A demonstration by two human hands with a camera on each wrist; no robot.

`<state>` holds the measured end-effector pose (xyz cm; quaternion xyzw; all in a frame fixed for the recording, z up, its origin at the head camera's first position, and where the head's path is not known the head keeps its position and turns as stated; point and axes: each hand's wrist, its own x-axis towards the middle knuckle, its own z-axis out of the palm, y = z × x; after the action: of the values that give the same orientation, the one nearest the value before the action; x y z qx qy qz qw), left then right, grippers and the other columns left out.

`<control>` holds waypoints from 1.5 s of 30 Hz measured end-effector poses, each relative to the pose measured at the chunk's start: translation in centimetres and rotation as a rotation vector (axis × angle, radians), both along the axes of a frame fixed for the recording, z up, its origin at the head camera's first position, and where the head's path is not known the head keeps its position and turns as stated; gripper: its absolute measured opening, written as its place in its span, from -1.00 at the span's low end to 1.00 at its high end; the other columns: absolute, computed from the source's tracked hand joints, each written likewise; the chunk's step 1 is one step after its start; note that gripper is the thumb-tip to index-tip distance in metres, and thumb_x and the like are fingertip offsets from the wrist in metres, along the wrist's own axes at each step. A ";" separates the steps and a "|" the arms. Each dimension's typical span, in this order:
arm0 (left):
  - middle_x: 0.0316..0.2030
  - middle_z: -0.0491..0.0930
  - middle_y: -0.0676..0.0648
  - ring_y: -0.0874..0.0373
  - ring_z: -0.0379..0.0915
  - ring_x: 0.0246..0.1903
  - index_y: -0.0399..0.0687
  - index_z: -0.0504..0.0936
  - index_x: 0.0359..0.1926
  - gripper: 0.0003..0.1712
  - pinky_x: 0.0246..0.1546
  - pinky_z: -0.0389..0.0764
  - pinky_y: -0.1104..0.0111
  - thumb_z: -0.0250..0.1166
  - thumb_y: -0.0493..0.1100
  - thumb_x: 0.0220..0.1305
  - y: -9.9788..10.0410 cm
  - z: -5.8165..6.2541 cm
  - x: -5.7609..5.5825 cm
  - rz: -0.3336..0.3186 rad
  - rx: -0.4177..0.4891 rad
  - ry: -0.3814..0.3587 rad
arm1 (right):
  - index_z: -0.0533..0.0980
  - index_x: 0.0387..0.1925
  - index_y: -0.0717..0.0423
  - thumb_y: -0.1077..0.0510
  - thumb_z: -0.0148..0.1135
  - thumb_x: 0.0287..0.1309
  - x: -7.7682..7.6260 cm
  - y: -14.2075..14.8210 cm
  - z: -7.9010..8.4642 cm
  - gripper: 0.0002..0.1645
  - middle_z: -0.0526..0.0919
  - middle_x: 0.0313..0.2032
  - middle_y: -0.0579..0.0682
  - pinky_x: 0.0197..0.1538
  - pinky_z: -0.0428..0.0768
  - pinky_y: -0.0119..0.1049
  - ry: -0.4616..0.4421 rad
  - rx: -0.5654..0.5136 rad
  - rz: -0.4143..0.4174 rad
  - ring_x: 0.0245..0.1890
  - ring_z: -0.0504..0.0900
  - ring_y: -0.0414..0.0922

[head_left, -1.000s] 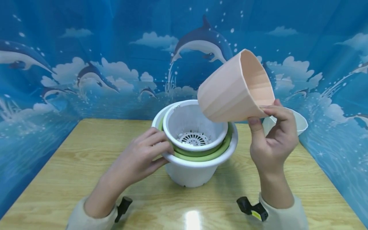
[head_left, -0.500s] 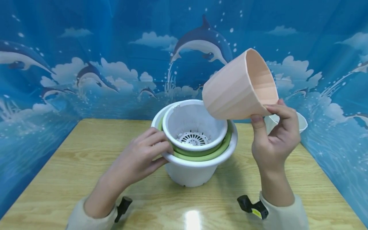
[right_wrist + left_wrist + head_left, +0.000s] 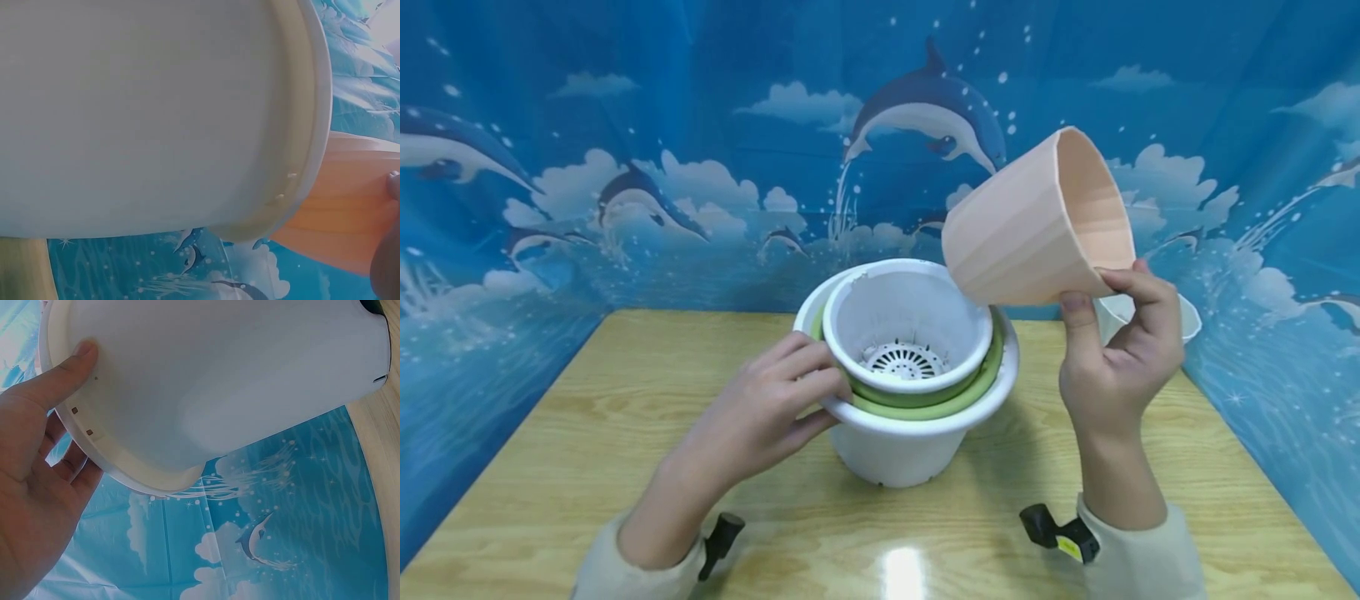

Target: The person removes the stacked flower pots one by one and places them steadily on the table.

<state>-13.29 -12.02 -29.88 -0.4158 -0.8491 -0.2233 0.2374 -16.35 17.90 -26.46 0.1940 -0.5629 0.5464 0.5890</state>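
A large white flower pot [image 3: 895, 454] stands upright on the table. Nested in it are a green pot [image 3: 940, 407] and, innermost, a smaller white pot [image 3: 917, 308] with a slotted bottom. My left hand [image 3: 775, 404] grips the large pot's rim at its left side; in the left wrist view the thumb [image 3: 65, 375] presses the outer wall under the rim. My right hand [image 3: 1116, 358] pinches the rim of a peach-coloured pot [image 3: 1015, 229], held up in the air. That pot lies tilted on its side, mouth to the right, its base overlapping the nested pots' back right edge in the head view.
Behind my right hand is a pale white-green pot [image 3: 1190, 321] at the table's back right. The wood-grain table [image 3: 647, 383] ends at a blue curtain [image 3: 737, 167] printed with dolphins, along the back and both sides.
My right hand has moved the peach-coloured pot slightly to the right, uncovering more of the inner white pot's rim. The left hand and the nested pots have stayed put.
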 end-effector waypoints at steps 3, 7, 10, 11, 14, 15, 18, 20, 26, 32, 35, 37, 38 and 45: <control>-0.13 0.63 0.16 0.21 0.45 -0.04 0.16 0.62 -0.30 -0.67 -0.03 0.65 0.31 0.59 -0.19 -0.03 0.0 0.0 0.0 -0.003 0.004 0.002 | 0.50 -0.32 0.51 0.26 0.46 0.04 -0.2 0.2 -0.1 -0.63 0.65 -0.24 -0.20 0.47 0.22 0.05 -0.011 0.004 -0.015 -0.09 0.62 -0.08; -0.13 0.63 0.16 0.21 0.46 -0.04 0.16 0.63 -0.30 -0.67 -0.03 0.65 0.31 0.60 -0.19 -0.04 -0.1 0.0 0.0 -0.001 0.004 0.002 | 0.49 -0.30 0.54 0.32 0.42 0.03 -0.4 0.4 -0.2 -0.66 0.64 -0.24 -0.24 0.48 0.21 0.04 -0.025 0.018 -0.033 -0.09 0.62 -0.10; -0.13 0.63 0.16 0.21 0.45 -0.04 0.16 0.62 -0.30 -0.67 -0.04 0.65 0.31 0.60 -0.19 -0.05 -0.1 0.0 0.0 0.001 0.003 0.003 | 0.49 -0.28 0.56 0.35 0.39 0.03 -0.5 0.5 -0.3 -0.68 0.62 -0.25 -0.26 0.48 0.21 0.04 -0.033 0.026 -0.043 -0.09 0.61 -0.10; -0.13 0.63 0.16 0.21 0.45 -0.04 0.16 0.62 -0.30 -0.67 -0.04 0.65 0.31 0.60 -0.19 -0.04 -0.1 0.0 0.0 0.002 0.003 0.003 | 0.49 -0.27 0.56 0.36 0.39 0.03 -0.5 0.6 -0.3 -0.68 0.62 -0.25 -0.26 0.48 0.21 0.03 -0.035 0.026 -0.046 -0.08 0.61 -0.10; -0.13 0.63 0.16 0.22 0.45 -0.04 0.17 0.62 -0.30 -0.67 -0.03 0.64 0.31 0.60 -0.18 -0.04 0.0 0.0 0.0 0.002 0.002 0.002 | 0.49 -0.26 0.55 0.37 0.38 0.02 -0.7 0.7 -0.3 -0.69 0.61 -0.26 -0.27 0.49 0.21 0.03 -0.042 0.026 -0.050 -0.08 0.60 -0.09; -0.13 0.63 0.16 0.21 0.45 -0.04 0.17 0.62 -0.30 -0.67 -0.03 0.64 0.31 0.60 -0.18 -0.04 0.0 0.0 0.0 0.001 0.002 0.002 | 0.49 -0.26 0.55 0.38 0.38 0.02 -0.8 0.7 -0.4 -0.69 0.61 -0.27 -0.27 0.49 0.20 0.03 -0.046 0.025 -0.051 -0.08 0.60 -0.10; -0.13 0.63 0.16 0.21 0.45 -0.05 0.16 0.62 -0.30 -0.67 -0.04 0.64 0.31 0.60 -0.18 -0.04 0.0 0.0 0.0 0.001 0.001 0.006 | 0.49 -0.25 0.56 0.40 0.36 0.02 -1.0 0.9 -0.6 -0.71 0.61 -0.28 -0.27 0.49 0.19 0.02 -0.062 0.032 -0.056 -0.09 0.59 -0.15; -0.13 0.63 0.16 0.21 0.46 -0.05 0.16 0.62 -0.30 -0.67 -0.04 0.64 0.31 0.60 -0.18 -0.05 0.0 0.0 0.0 0.001 0.001 0.010 | 0.49 -0.24 0.56 0.41 0.34 0.02 -1.1 1.0 -0.7 -0.71 0.61 -0.28 -0.27 0.50 0.19 0.01 -0.076 0.036 -0.061 -0.08 0.59 -0.16; -0.13 0.63 0.16 0.21 0.46 -0.04 0.16 0.63 -0.29 -0.67 -0.03 0.64 0.31 0.60 -0.18 -0.04 0.0 0.0 -0.1 -0.002 -0.001 0.013 | 0.50 -0.22 0.56 0.42 0.34 0.03 -1.4 1.5 -1.0 -0.71 0.61 -0.25 -0.27 0.50 0.18 -0.01 -0.106 0.043 -0.079 -0.07 0.57 -0.17; -0.13 0.63 0.15 0.21 0.46 -0.04 0.16 0.62 -0.30 -0.67 -0.03 0.64 0.31 0.60 -0.18 -0.05 0.0 0.0 0.0 0.004 -0.005 0.013 | 0.50 -0.20 0.58 0.41 0.38 0.03 -2.0 2.0 -1.5 -0.67 0.60 -0.24 -0.25 0.50 0.18 -0.02 -0.120 0.046 -0.080 -0.06 0.56 -0.15; -0.12 0.63 0.15 0.21 0.46 -0.04 0.16 0.62 -0.30 -0.67 -0.03 0.64 0.31 0.60 -0.18 -0.05 0.0 0.0 -0.1 0.005 -0.004 0.012 | 0.51 -0.20 0.58 0.38 0.39 0.04 -2.3 2.2 -1.7 -0.66 0.60 -0.24 -0.27 0.50 0.19 -0.03 -0.125 0.062 -0.092 -0.05 0.56 -0.16; -0.12 0.63 0.15 0.21 0.46 -0.04 0.16 0.62 -0.30 -0.67 -0.03 0.64 0.31 0.60 -0.18 -0.05 0.0 0.0 -0.1 0.006 -0.003 0.011 | 0.51 -0.21 0.58 0.37 0.40 0.04 -2.5 2.4 -1.9 -0.66 0.60 -0.26 -0.29 0.49 0.19 -0.03 -0.128 0.076 -0.100 -0.07 0.54 -0.18; -0.13 0.63 0.15 0.21 0.46 -0.04 0.16 0.62 -0.30 -0.67 -0.03 0.65 0.31 0.60 -0.18 -0.05 0.0 0.0 -0.1 0.006 -0.002 0.011 | 0.51 -0.21 0.58 0.37 0.40 0.04 -2.6 2.5 -1.9 -0.66 0.60 -0.27 -0.30 0.49 0.19 -0.04 -0.130 0.085 -0.108 -0.08 0.55 -0.20; -0.13 0.62 0.17 0.22 0.45 -0.05 0.17 0.62 -0.29 -0.67 -0.04 0.65 0.32 0.59 -0.18 -0.03 0.0 -0.1 -0.1 0.002 0.003 0.008 | 0.52 -0.22 0.57 0.40 0.41 0.01 -3.2 3.0 -2.5 -0.67 0.61 -0.31 -0.31 0.48 0.19 -0.08 -0.149 0.109 -0.146 -0.19 0.57 -0.26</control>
<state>-13.35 -12.05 -29.99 -0.4155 -0.8482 -0.2226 0.2415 -19.59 20.95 -29.01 0.1429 -0.6466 0.4835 0.5725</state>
